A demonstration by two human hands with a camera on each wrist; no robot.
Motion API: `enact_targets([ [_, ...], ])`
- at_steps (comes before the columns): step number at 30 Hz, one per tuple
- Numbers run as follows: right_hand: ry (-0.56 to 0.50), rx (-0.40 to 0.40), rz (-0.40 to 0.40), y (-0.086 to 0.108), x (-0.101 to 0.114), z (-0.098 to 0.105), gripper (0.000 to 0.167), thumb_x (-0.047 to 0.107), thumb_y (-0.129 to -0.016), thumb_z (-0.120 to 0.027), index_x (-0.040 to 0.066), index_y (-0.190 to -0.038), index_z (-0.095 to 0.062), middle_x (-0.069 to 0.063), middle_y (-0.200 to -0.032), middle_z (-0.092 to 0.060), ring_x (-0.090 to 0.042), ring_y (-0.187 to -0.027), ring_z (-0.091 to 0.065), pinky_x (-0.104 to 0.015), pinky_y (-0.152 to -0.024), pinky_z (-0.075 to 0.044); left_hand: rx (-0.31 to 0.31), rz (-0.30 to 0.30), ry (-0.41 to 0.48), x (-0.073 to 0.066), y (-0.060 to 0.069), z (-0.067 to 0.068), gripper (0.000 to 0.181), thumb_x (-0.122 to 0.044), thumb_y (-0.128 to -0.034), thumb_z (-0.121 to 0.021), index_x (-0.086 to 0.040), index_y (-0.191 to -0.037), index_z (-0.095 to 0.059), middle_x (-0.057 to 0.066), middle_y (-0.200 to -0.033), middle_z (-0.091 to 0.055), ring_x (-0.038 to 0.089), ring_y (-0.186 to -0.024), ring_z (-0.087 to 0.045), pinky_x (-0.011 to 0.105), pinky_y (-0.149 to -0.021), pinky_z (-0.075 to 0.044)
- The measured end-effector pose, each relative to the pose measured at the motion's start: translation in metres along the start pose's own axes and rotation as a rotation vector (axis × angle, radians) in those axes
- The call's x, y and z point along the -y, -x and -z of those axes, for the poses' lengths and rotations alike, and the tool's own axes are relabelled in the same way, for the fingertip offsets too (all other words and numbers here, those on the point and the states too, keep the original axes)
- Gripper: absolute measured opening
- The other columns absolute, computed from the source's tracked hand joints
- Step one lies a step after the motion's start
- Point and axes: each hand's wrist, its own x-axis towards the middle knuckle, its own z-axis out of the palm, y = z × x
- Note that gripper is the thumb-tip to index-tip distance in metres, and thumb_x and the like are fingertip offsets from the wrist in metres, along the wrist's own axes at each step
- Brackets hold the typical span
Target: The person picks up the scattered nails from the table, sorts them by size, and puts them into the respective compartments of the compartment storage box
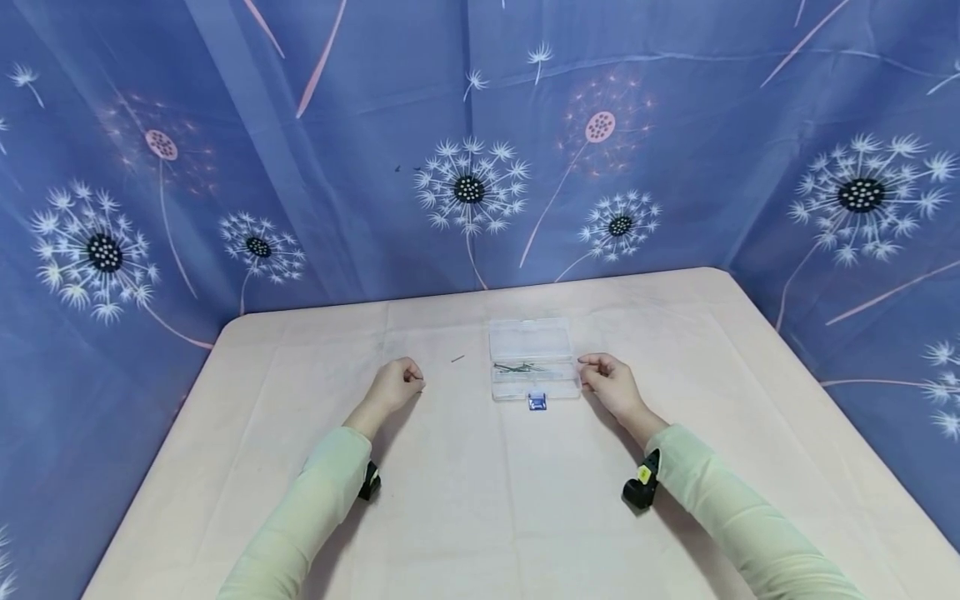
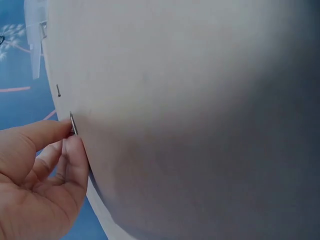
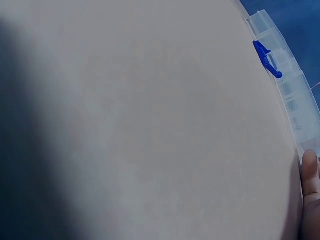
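Note:
Between thumb and fingertips, my left hand (image 1: 393, 385) pinches a small metal nail (image 2: 73, 123), its thin end pointing up in the left wrist view. Another nail (image 1: 458, 358) lies on the table just beyond that hand. A clear plastic box (image 1: 498, 388) stands with its lid (image 1: 529, 339) laid back and a blue latch (image 1: 537, 402) at the front. Several dark nails (image 1: 517, 367) lie in its rear compartment. My right hand (image 1: 611, 385) holds the box at its right end; the thumb (image 3: 310, 172) is against that end, and the other fingers are mostly hidden in the right wrist view.
A pale cloth covers the table (image 1: 450, 500), whose rounded far edge meets a blue curtain (image 1: 345, 192) with dandelion prints. Black wrist cameras hang under both sleeves, the right one (image 1: 642, 482) close above the cloth.

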Motion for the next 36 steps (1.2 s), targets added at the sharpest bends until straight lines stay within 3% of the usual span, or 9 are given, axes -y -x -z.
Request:
enact_targets([
  [7,0.016,-0.002,0.006,-0.001,0.0,-0.002,0.027,0.002,-0.093,-0.05,-0.012,-0.116,-0.055,-0.003,-0.083,-0.059,0.001,-0.068,-0.053,-0.013,-0.063,-0.05,-0.016,0.038,0.074,0.001,0.005,0.003,0.005,0.001,-0.0804,-0.063,0.004,-0.085,-0.062,0.012,-0.078,-0.062,0.021,-0.073,-0.057,0.028,-0.067,-0.047],
  [11,0.028,-0.004,0.007,-0.001,0.0,-0.002,0.028,0.002,-0.092,-0.05,-0.011,-0.115,-0.055,-0.008,-0.089,-0.061,0.001,-0.069,-0.053,-0.013,-0.064,-0.05,0.013,0.072,0.12,0.001,0.006,0.005,0.01,0.004,-0.0776,-0.063,0.004,-0.088,-0.062,0.012,-0.081,-0.062,0.02,-0.076,-0.057,0.026,-0.067,-0.048],
  [14,0.022,-0.009,0.008,0.0,-0.001,-0.002,0.028,0.0,-0.091,-0.048,-0.011,-0.115,-0.056,-0.01,-0.089,-0.06,0.0,-0.069,-0.053,-0.013,-0.064,-0.05,0.03,0.063,0.132,0.002,0.007,0.005,0.012,0.005,-0.0761,-0.064,0.005,-0.088,-0.062,0.012,-0.081,-0.062,0.02,-0.076,-0.057,0.025,-0.067,-0.047],
  [23,0.037,-0.009,0.0,0.0,0.0,-0.001,0.027,0.002,-0.093,-0.049,-0.011,-0.116,-0.056,-0.01,-0.09,-0.061,-0.001,-0.069,-0.053,-0.013,-0.064,-0.05,0.027,-0.048,0.002,0.003,0.006,0.006,0.005,0.005,-0.0769,-0.066,0.002,-0.073,-0.063,0.009,-0.071,-0.062,0.017,-0.068,-0.053,0.026,-0.065,-0.044],
  [36,0.031,-0.017,0.002,0.0,-0.001,-0.003,0.027,0.003,-0.092,-0.05,-0.011,-0.114,-0.056,-0.006,-0.085,-0.06,-0.002,-0.069,-0.053,-0.014,-0.063,-0.05,0.097,-0.086,-0.116,-0.002,0.011,0.004,0.009,0.003,-0.0866,-0.057,0.002,-0.078,-0.061,0.01,-0.075,-0.059,0.018,-0.069,-0.051,0.03,-0.066,-0.045],
])
